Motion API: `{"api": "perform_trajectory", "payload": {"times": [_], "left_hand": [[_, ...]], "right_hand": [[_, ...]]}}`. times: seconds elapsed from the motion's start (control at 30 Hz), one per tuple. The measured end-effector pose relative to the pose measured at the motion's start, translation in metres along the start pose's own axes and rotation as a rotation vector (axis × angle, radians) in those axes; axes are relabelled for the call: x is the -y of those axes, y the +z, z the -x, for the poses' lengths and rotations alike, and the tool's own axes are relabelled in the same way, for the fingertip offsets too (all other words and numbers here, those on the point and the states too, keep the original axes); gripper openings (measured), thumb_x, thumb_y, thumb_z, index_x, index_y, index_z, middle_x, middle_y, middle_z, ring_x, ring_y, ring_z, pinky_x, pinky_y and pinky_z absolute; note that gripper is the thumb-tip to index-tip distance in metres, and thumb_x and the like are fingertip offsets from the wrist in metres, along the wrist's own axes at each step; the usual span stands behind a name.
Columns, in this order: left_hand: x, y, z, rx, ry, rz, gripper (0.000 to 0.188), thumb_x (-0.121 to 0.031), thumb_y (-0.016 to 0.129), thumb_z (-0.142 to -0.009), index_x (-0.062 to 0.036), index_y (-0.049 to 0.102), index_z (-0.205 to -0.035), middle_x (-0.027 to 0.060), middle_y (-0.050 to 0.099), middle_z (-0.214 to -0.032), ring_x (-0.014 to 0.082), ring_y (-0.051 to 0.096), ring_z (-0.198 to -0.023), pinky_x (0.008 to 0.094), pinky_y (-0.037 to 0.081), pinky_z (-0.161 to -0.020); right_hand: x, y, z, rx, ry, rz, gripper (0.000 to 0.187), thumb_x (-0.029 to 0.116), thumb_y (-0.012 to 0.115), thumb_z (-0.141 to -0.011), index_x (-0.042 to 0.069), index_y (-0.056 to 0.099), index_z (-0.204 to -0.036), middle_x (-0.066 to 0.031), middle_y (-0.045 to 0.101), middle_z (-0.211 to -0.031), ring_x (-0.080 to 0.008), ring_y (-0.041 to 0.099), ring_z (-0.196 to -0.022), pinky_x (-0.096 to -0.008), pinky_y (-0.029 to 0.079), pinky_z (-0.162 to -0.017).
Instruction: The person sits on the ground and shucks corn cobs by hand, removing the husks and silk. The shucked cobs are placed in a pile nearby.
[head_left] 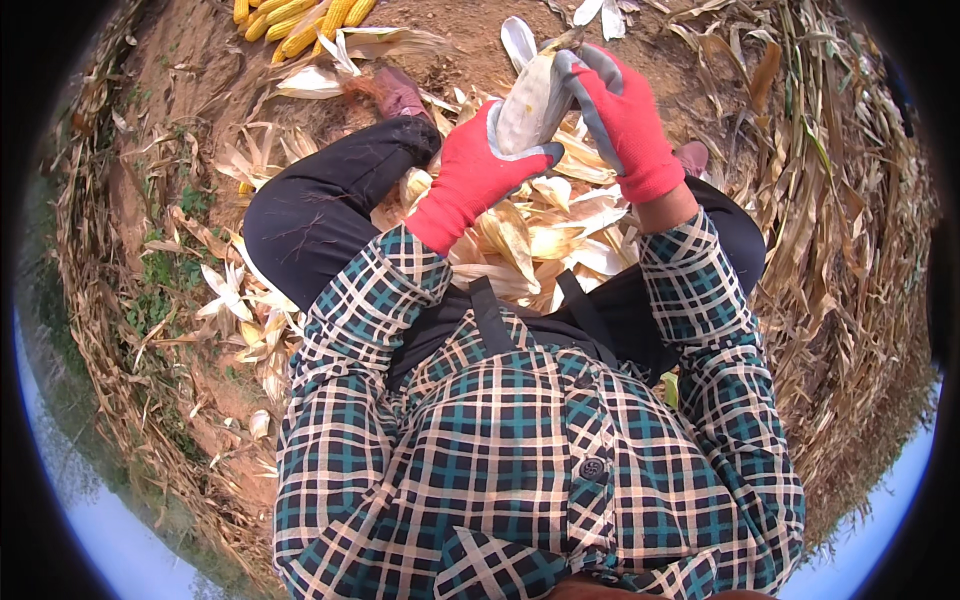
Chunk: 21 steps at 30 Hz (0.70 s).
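Ringing the whole scene, a thick bank of dry corn stalks (850,250) lies brittle, tan and tangled, around a patch of bare reddish soil (190,60). Next in size, the person's plaid shirt (520,450), woven in teal, black and cream checks, fills the lower middle, with dark smooth trousers (310,215) above it. Between the knees sits a heap of stripped husks (540,240), pale yellow, papery and curled. At the upper left edge lies a small pile of husked cobs (290,20), bright yellow and bumpy with kernels. Both hands wear red knit gloves with grey rubbery coating. The left hand (475,175) has its fingers closed around the lower part of a corn ear (530,100), which is held up above the husk heap; it is tapered, still wrapped in smooth whitish husk. The right hand (625,115) curls its fingers over the ear's upper end, gripping it from the other side.
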<state>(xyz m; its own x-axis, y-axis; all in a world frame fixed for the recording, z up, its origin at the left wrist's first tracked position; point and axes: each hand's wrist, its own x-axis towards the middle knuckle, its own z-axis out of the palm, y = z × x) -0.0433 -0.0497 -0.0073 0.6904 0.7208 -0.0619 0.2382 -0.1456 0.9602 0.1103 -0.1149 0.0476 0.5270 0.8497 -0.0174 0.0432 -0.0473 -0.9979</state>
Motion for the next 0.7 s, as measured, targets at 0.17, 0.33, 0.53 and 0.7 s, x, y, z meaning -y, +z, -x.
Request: {"api": "perform_trajectory", "payload": {"times": [0.17, 0.33, 0.53, 0.7], "left_hand": [[-0.01, -0.011, -0.002, -0.01, 0.129, -0.321, 0.063, -0.034, 0.083, -0.064, -0.0036, 0.057, -0.112, 0.0113, 0.067, -0.097, 0.0191, 0.066, -0.087, 0.0314, 0.05, -0.078], [-0.001, -0.008, -0.005, -0.126, 0.25, -0.373, 0.073, -0.042, 0.083, -0.06, -0.0053, 0.055, -0.116, 0.0137, 0.065, -0.098, 0.0272, 0.065, -0.089, 0.0355, 0.051, -0.078], [0.003, 0.001, -0.009, -0.177, 0.305, -0.17, 0.076, -0.041, 0.084, -0.06, -0.0041, 0.053, -0.119, 0.0154, 0.063, -0.103, 0.0288, 0.064, -0.094, 0.0354, 0.05, -0.081], [0.012, 0.011, -0.014, -0.038, 0.193, 0.13, 0.064, -0.033, 0.079, -0.07, -0.0042, 0.052, -0.121, 0.0138, 0.062, -0.107, 0.0275, 0.061, -0.1, 0.0342, 0.048, -0.085]], "right_hand": [[-0.009, -0.01, -0.006, 0.0, 0.009, -0.015, 0.021, 0.021, 0.059, -0.092, 0.001, 0.062, -0.087, 0.0055, 0.053, -0.071, -0.0021, 0.042, -0.061, -0.0196, 0.037, -0.054], [-0.003, -0.005, -0.003, -0.064, -0.069, -0.047, 0.02, 0.02, 0.059, -0.093, 0.001, 0.062, -0.09, 0.0047, 0.056, -0.074, -0.0024, 0.047, -0.065, -0.0195, 0.042, -0.057], [-0.008, -0.007, -0.004, -0.082, 0.063, -0.384, 0.023, 0.023, 0.057, -0.094, 0.002, 0.061, -0.101, 0.0008, 0.061, -0.084, -0.0048, 0.056, -0.07, -0.0199, 0.048, -0.061], [-0.021, -0.005, -0.004, 0.11, 0.133, -0.771, 0.031, 0.027, 0.048, -0.098, 0.001, 0.059, -0.108, -0.0082, 0.065, -0.096, -0.0124, 0.062, -0.08, -0.0248, 0.05, -0.072]]}}
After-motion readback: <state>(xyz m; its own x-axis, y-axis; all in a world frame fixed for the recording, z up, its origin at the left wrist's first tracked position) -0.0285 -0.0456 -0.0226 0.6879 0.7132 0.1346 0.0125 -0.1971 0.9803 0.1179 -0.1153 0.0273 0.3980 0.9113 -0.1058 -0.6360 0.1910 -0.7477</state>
